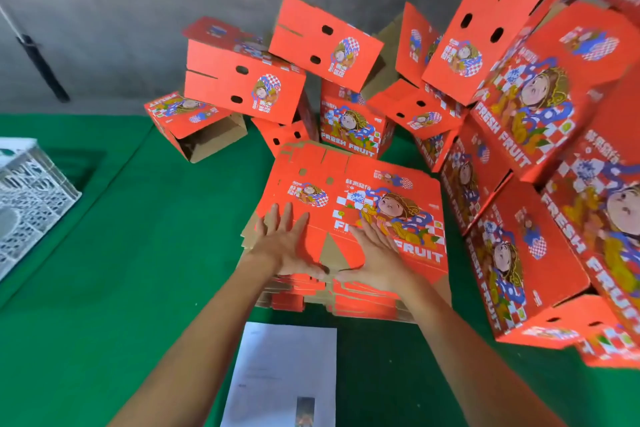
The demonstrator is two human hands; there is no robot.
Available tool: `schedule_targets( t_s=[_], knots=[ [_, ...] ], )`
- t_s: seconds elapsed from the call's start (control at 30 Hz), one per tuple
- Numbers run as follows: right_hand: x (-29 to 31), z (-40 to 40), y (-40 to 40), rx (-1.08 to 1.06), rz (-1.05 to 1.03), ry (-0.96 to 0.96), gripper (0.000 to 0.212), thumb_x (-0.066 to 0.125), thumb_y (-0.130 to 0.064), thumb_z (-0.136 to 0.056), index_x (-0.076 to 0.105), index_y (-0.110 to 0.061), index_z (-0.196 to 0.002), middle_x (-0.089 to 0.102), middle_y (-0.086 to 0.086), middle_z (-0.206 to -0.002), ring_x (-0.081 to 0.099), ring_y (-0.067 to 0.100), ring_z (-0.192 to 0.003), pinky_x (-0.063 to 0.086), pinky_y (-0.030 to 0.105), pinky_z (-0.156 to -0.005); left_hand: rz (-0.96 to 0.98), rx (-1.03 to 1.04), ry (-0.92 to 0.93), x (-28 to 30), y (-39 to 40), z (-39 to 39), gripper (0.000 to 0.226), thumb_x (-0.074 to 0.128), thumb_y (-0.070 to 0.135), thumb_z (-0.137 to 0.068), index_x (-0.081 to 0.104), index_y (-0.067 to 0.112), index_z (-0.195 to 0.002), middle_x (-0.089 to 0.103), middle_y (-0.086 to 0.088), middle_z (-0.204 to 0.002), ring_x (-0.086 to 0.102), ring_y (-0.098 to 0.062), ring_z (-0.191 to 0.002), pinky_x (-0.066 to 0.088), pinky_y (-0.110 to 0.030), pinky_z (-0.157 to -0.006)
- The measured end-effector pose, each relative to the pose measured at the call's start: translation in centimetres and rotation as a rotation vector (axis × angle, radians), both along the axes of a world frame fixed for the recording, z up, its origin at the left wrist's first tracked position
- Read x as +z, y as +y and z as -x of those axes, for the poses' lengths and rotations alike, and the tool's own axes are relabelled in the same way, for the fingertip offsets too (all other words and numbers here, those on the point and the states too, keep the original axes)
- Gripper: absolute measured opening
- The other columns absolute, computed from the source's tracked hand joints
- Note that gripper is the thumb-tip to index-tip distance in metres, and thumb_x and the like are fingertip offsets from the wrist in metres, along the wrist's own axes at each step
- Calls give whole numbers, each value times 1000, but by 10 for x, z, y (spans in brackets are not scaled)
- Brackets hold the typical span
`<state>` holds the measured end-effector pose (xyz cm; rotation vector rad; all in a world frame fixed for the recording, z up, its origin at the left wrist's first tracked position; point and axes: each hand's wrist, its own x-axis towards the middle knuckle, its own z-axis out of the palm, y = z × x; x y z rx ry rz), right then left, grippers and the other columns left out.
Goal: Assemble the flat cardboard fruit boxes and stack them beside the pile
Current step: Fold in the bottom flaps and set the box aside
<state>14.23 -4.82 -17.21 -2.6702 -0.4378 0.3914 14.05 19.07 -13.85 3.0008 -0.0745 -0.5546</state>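
A pile of flat red cardboard fruit boxes [367,180] printed with "FRESH FRUIT" lies on the green floor in front of me. My left hand [287,243] rests flat on the near left part of the top sheet, fingers straight and spread. My right hand [375,253] lies flat beside it on the near right part, fingers straight over the print. The two thumbs nearly meet at the sheet's near edge. Assembled red boxes [242,80] are heaped behind the pile, and a taller stack of them [519,253] rises on the right.
A white sheet of paper [287,371] lies on the green floor [156,236] just in front of the pile. A white perforated crate [27,198] stands at the left edge. A grey wall [104,10] runs behind the boxes.
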Motion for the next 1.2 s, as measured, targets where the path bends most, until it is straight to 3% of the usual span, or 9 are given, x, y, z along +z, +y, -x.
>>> schedule_targets(
  t_s=[0.17,0.33,0.47,0.6,0.77,0.8,1.0,1.07,1.2],
  knots=[
    [16,0,-4,15,-5,94,113,77,-61,-81,6,-35,-165,-17,-6,-172,-15,18,-158,3,48,-128,26,-24,-71,6,-2,10,134,65,92,-53,17,33,-164,-1,-7,-173,-9,-39,-158,2,-60,-127],
    [33,-3,-12,36,-23,186,97,76,-50,-86,21,-36,-164,-5,-8,-173,-3,17,-160,15,47,-127,102,-63,-370,16,10,15,36,56,48,-93,62,37,-126,70,-2,-121,62,-29,-121,48,-40,-103],
    [47,1,-8,66,20,132,84,75,-44,-89,34,-31,-161,17,-3,-172,15,19,-157,22,43,-124,59,-7,-460,13,4,22,23,57,40,-99,65,38,-120,75,-1,-109,71,-29,-103,57,-38,-88],
    [58,16,-1,158,252,-286,69,66,-36,-94,40,-26,-157,37,1,-162,35,25,-148,21,46,-123,163,193,-402,34,1,4,40,59,55,-98,73,18,-103,75,-16,-103,71,-37,-102,56,-42,-85],
    [79,26,-1,143,203,-841,51,76,-27,-76,70,-20,-126,26,19,-167,29,35,-154,31,58,-121,830,342,-363,83,9,-14,49,72,42,-95,68,8,-59,46,-19,-71,60,-14,-109,48,-43,-69],
    [83,26,-2,158,184,-917,41,71,-32,-81,71,-20,-121,23,16,-169,26,33,-156,30,56,-122,1053,366,-329,95,8,-14,53,74,34,-96,58,13,-49,54,-11,-73,39,-21,-75,46,-44,-68],
    [104,14,-15,207,34,-1179,47,60,-53,-98,74,-14,-119,66,-2,-135,61,21,-130,40,46,-117,1559,537,-291,156,31,0,22,75,25,-93,74,4,-84,68,-9,-80,63,-26,-71,65,-43,-76],
    [123,8,-20,146,-68,-1324,37,58,-42,-103,77,-11,-103,73,-1,-105,73,25,-97,50,43,-102,1605,553,-294,168,39,12,25,76,24,-92,69,0,-97,62,-15,-91,62,-29,-83,63,-46,-86],
    [189,10,-14,93,-235,-1403,33,74,-44,-94,72,-13,-82,64,0,-74,64,27,-69,51,43,-66,1729,563,-368,190,44,32,17,70,17,-95,82,7,-88,71,-5,-78,69,-18,-64,63,-30,-63]
  ],
)
